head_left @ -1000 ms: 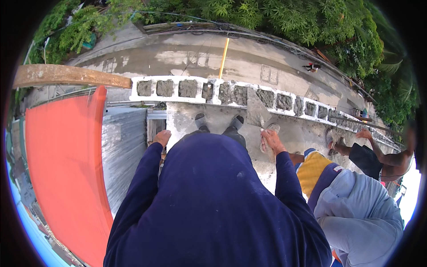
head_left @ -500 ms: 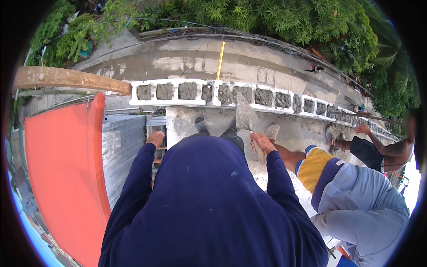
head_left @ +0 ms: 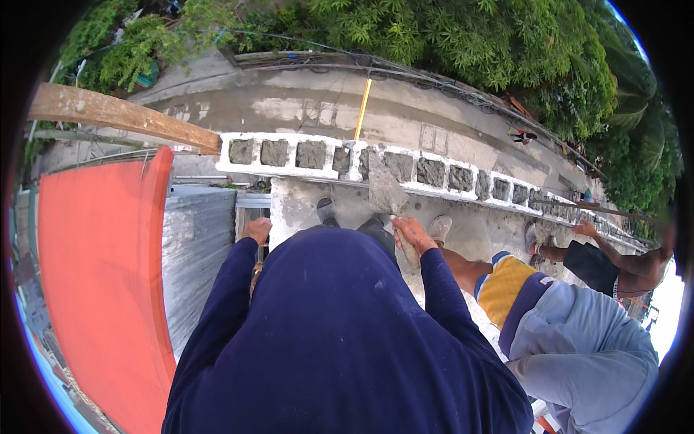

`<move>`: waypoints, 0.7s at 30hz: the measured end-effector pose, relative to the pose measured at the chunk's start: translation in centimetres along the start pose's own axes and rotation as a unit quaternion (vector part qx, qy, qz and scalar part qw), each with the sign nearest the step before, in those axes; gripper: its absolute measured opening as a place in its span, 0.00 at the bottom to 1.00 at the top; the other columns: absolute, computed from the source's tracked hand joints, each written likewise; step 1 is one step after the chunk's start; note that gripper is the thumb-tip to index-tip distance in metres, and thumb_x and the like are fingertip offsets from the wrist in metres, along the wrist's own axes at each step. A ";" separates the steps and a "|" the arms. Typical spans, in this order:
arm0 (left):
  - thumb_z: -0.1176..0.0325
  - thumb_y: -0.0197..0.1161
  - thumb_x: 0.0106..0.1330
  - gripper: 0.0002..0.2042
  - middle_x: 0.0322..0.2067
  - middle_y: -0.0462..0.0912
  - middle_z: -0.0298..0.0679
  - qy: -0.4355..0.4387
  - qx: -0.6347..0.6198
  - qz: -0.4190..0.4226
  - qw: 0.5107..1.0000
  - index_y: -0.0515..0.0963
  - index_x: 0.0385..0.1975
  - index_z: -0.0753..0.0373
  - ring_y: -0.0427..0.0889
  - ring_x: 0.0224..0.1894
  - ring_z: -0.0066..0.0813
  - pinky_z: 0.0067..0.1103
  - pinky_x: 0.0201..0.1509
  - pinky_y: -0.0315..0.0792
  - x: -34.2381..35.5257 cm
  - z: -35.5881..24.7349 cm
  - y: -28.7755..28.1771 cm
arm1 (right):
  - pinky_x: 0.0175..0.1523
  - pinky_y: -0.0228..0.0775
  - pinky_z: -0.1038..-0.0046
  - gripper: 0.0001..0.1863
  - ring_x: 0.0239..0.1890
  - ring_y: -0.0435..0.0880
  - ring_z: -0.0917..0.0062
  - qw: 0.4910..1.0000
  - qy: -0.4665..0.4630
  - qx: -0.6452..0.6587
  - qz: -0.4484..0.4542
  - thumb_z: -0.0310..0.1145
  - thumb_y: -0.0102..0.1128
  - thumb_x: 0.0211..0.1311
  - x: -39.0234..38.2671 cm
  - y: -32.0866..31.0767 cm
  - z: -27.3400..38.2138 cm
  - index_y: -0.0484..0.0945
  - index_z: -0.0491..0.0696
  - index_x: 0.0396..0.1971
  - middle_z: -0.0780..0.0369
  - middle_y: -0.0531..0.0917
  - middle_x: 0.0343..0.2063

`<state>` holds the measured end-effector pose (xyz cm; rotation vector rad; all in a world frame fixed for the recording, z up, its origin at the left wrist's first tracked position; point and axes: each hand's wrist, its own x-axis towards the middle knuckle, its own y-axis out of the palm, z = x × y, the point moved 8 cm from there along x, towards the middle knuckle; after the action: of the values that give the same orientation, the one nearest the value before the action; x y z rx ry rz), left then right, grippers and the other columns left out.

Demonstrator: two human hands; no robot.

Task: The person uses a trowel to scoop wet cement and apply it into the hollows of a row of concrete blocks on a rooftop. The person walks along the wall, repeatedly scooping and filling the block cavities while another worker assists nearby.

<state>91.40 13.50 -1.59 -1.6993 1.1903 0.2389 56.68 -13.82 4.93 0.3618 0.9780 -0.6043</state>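
My right hand [head_left: 415,233] is closed round the handle of a mortar-smeared trowel [head_left: 387,194]. The blade points away from me, and in this view its tip overlaps the near side of a hollow block wall [head_left: 311,173]. Grey mortar [head_left: 311,154] fills several of the block cells, whose rims look white. My left hand [head_left: 258,230] hangs to the left of my body with its fingers curled in, beside a pale frame; nothing shows in it, though the fingertips are hidden.
A wooden beam [head_left: 123,114] meets the wall's left end. Two co-workers stand at right, one in grey clothing [head_left: 578,325] close beside me, the other [head_left: 640,271] farther along. An orange-red panel [head_left: 101,260] and corrugated metal roofing [head_left: 195,253] lie left. A street [head_left: 275,108] runs beyond the wall.
The trowel and my right hand have shifted slightly left along the wall. My left hand stays at my side. The whole view has tilted a little.
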 end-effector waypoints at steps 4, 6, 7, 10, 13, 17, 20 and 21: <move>0.57 0.46 0.59 0.17 0.43 0.76 0.44 0.016 0.006 0.015 1.000 0.76 0.39 0.58 0.72 0.47 0.44 0.30 0.52 0.65 0.1 0.6 0.9 | 0.16 0.62 0.75 0.17 0.10 0.70 0.76 0.999 -0.022 -0.027 0.014 0.42 0.50 0.60 -0.4 -0.7 -0.5 0.68 0.43 0.23 0.62 0.71 0.12; 0.57 0.45 0.59 0.17 0.44 0.76 0.44 0.005 0.036 0.058 0.998 0.76 0.40 0.59 0.72 0.48 0.44 0.30 0.52 0.64 0.4 1.5 1.8 | 0.16 0.62 0.75 0.17 0.10 0.70 0.76 0.997 -0.050 -0.059 0.006 0.42 0.50 0.60 -0.5 -1.5 -0.2 0.69 0.42 0.22 0.61 0.72 0.12; 0.58 0.45 0.59 0.17 0.44 0.75 0.45 -0.002 0.044 0.060 0.997 0.76 0.40 0.59 0.72 0.48 0.44 0.30 0.53 0.64 0.7 1.8 1.9 | 0.16 0.62 0.75 0.17 0.10 0.70 0.76 0.997 -0.018 -0.067 -0.026 0.42 0.50 0.60 -0.7 -2.6 -0.7 0.69 0.42 0.22 0.61 0.72 0.12; 0.58 0.44 0.60 0.18 0.46 0.74 0.45 0.021 0.077 0.052 0.995 0.75 0.42 0.60 0.71 0.50 0.44 0.29 0.53 0.64 1.4 2.0 1.6 | 0.17 0.62 0.75 0.17 0.10 0.71 0.78 0.994 0.012 -0.075 -0.085 0.43 0.51 0.59 -2.5 -5.8 -1.2 0.69 0.43 0.23 0.62 0.72 0.12; 0.57 0.44 0.59 0.18 0.45 0.75 0.45 0.030 0.051 0.023 0.998 0.75 0.41 0.59 0.71 0.49 0.44 0.30 0.53 0.64 1.9 1.9 1.2 | 0.17 0.62 0.75 0.17 0.10 0.71 0.78 0.993 -0.004 -0.078 -0.083 0.43 0.51 0.59 -2.5 -5.9 -0.9 0.69 0.43 0.23 0.62 0.72 0.12; 0.57 0.47 0.58 0.17 0.43 0.76 0.44 0.038 0.059 0.065 0.995 0.76 0.40 0.58 0.72 0.48 0.45 0.30 0.51 0.65 2.6 1.0 2.0 | 0.16 0.62 0.76 0.17 0.10 0.70 0.78 0.996 -0.064 -0.004 -0.060 0.43 0.50 0.60 -0.8 -4.6 -0.3 0.69 0.43 0.23 0.63 0.71 0.12; 0.56 0.47 0.59 0.17 0.42 0.77 0.43 0.086 0.068 0.036 0.993 0.76 0.39 0.59 0.74 0.47 0.41 0.28 0.50 0.66 2.9 -0.5 1.3 | 0.16 0.62 0.76 0.17 0.10 0.70 0.78 0.993 -0.031 0.042 -0.104 0.43 0.50 0.60 -1.2 -6.5 -1.7 0.69 0.43 0.23 0.63 0.71 0.11; 0.55 0.47 0.59 0.18 0.41 0.78 0.42 0.099 0.062 0.017 0.993 0.76 0.39 0.60 0.75 0.47 0.39 0.27 0.50 0.67 2.9 -0.9 1.2 | 0.16 0.62 0.76 0.17 0.10 0.70 0.78 0.992 -0.018 0.044 -0.119 0.43 0.50 0.60 -2.1 -7.7 -2.3 0.68 0.43 0.22 0.63 0.71 0.11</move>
<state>91.59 10.99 -3.72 -1.6225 1.3528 0.0155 49.49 -17.92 5.40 0.3136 0.9683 -0.8702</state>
